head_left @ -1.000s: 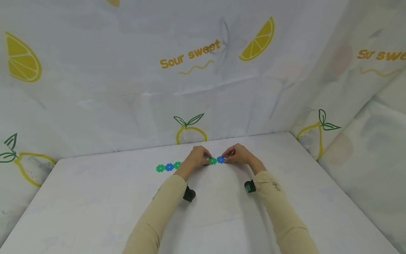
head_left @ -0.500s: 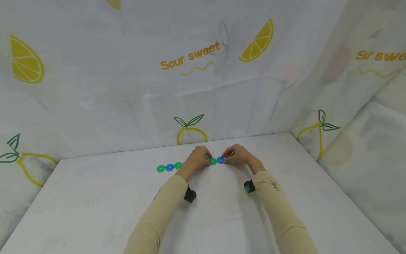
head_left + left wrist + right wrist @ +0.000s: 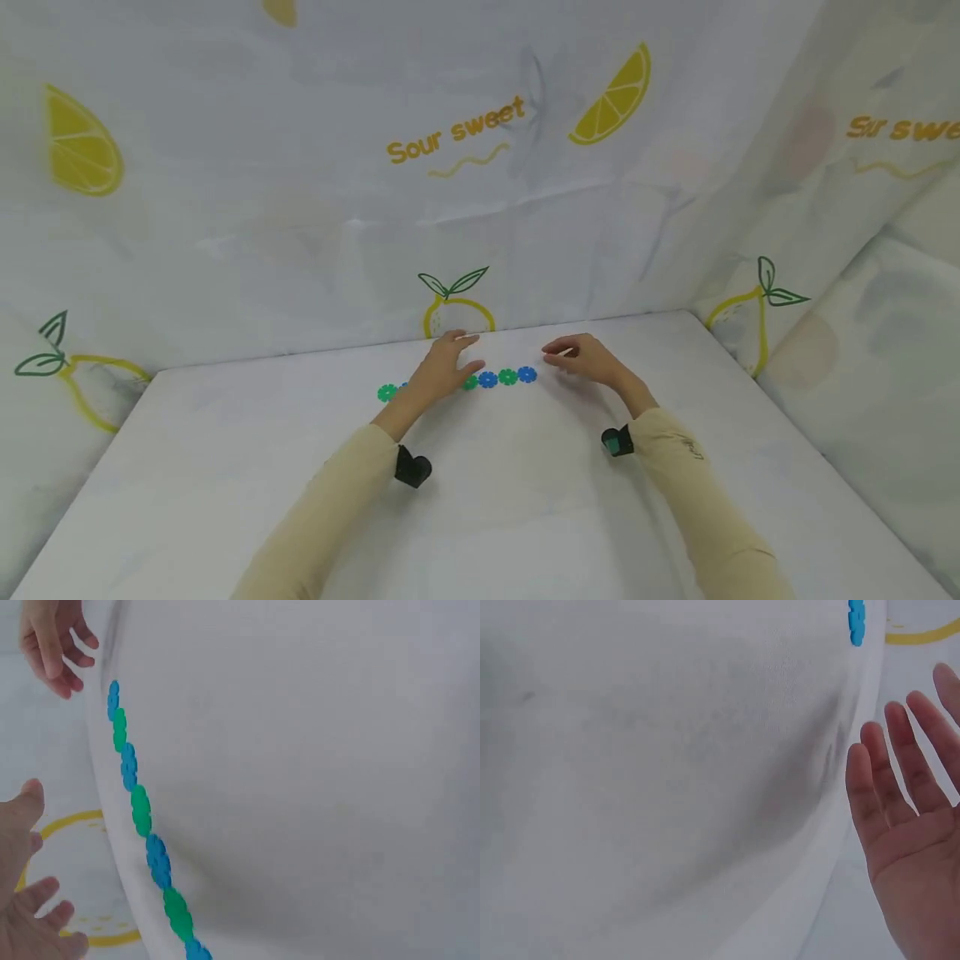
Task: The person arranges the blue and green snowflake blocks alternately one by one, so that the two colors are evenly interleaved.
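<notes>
A row of green and blue notched plastic snowflake discs lies across the back of the white table, colours alternating. At its right end sits a blue disc (image 3: 527,374), beside a green disc (image 3: 508,377); the left end is a green disc (image 3: 387,392). My left hand (image 3: 438,371) hovers over the row with fingers spread, hiding some discs. Just beyond the right end, my right hand (image 3: 596,362) is apart from the discs, holding nothing. In the left wrist view, neighbouring discs such as the blue disc (image 3: 158,861) and green disc (image 3: 178,914) meet edge to edge.
The white tabletop (image 3: 510,525) stretches in front of the row. Behind it rises a white cloth backdrop (image 3: 300,250) printed with lemons and lettering. A small black wrist camera (image 3: 412,467) hangs below the left sleeve, another wrist camera (image 3: 617,442) below the right.
Both hands have let go of the discs and drawn apart, left hand leftward, right hand rightward. Their fingers have loosened. The discs under the left hand have come into sight.
</notes>
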Tool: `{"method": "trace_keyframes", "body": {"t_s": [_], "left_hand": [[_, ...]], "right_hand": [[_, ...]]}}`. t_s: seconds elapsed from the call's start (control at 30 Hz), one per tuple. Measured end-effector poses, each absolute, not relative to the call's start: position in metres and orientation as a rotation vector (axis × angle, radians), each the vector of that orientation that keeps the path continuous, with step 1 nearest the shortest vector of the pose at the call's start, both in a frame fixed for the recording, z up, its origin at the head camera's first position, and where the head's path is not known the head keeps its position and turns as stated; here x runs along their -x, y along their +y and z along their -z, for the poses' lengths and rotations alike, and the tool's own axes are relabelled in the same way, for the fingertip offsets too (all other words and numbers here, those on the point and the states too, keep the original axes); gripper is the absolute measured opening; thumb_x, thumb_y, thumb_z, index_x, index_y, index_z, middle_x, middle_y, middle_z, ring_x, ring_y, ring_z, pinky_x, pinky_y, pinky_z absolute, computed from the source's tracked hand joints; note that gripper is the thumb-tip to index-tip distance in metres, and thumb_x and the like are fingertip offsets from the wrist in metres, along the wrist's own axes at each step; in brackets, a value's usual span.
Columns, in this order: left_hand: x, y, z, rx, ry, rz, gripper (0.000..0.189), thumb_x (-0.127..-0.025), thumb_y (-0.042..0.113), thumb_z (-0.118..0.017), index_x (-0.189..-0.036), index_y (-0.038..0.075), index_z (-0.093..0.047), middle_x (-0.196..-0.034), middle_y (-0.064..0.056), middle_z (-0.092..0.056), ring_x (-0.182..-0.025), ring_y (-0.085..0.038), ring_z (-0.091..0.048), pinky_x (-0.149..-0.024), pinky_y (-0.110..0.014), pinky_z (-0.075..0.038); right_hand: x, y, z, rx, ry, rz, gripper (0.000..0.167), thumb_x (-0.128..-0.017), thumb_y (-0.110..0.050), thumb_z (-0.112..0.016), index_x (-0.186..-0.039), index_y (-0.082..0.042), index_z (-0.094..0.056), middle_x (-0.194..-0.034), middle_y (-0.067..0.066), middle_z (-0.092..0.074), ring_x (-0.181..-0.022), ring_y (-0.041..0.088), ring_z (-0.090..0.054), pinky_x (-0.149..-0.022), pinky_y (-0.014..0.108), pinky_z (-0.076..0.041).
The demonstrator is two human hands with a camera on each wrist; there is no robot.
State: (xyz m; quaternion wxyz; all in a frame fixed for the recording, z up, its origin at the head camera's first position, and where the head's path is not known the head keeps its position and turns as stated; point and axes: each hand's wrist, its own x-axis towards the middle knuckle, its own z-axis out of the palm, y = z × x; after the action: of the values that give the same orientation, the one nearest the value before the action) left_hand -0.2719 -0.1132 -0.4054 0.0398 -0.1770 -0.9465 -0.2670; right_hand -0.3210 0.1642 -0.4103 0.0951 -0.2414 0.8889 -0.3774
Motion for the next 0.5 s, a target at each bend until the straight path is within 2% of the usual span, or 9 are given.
{"method": "trace_keyframes", "body": {"t_s": [0.1, 0.27, 0.37, 0.5], "left_hand": [[0.250, -0.142, 0.400, 0.412, -2.969, 0.660, 0.062, -0.097, 0.035, -0.056, -0.148, 0.006, -0.035, -0.152, -0.029, -0.021, -0.139, -0.047, -0.020, -0.110, -0.061, -0.019], [0.221, -0.187, 0.404, 0.104, -3.037, 0.400, 0.075, -0.096, 0.052, -0.046, -0.155, 0.020, -0.011, -0.157, -0.017, 0.018, -0.141, -0.045, 0.017, -0.104, -0.072, 0.006], [0.208, -0.209, 0.412, -0.028, -3.018, 0.295, 0.081, -0.093, 0.061, -0.044, -0.155, 0.026, -0.005, -0.154, -0.009, 0.031, -0.137, -0.043, 0.028, -0.099, -0.076, 0.010], [0.200, -0.229, 0.421, -0.116, -2.971, 0.279, 0.085, -0.090, 0.066, -0.044, -0.154, 0.030, -0.003, -0.150, -0.005, 0.039, -0.135, -0.042, 0.032, -0.095, -0.078, 0.012]], "right_hand": [[0.314, 0.173, 0.404, 0.795, 2.715, 1.123, 0.041, -0.097, -0.022, -0.057, -0.129, 0.004, -0.056, -0.132, 0.023, -0.054, -0.116, 0.040, -0.052, -0.095, 0.053, -0.045], [0.295, 0.188, 0.396, 0.887, 2.929, 0.843, 0.057, -0.097, -0.036, -0.053, -0.145, -0.006, -0.041, -0.151, 0.026, -0.027, -0.137, 0.048, -0.022, -0.105, 0.067, -0.024], [0.286, 0.196, 0.399, 0.905, 3.064, 0.504, 0.067, -0.096, -0.050, -0.049, -0.151, -0.016, -0.031, -0.156, 0.026, -0.011, -0.140, 0.050, -0.003, -0.105, 0.072, -0.012], [0.279, 0.202, 0.407, 0.898, 3.155, 0.264, 0.075, -0.092, -0.059, -0.048, -0.153, -0.026, -0.021, -0.158, 0.023, 0.001, -0.141, 0.048, 0.010, -0.103, 0.074, -0.006]]}}
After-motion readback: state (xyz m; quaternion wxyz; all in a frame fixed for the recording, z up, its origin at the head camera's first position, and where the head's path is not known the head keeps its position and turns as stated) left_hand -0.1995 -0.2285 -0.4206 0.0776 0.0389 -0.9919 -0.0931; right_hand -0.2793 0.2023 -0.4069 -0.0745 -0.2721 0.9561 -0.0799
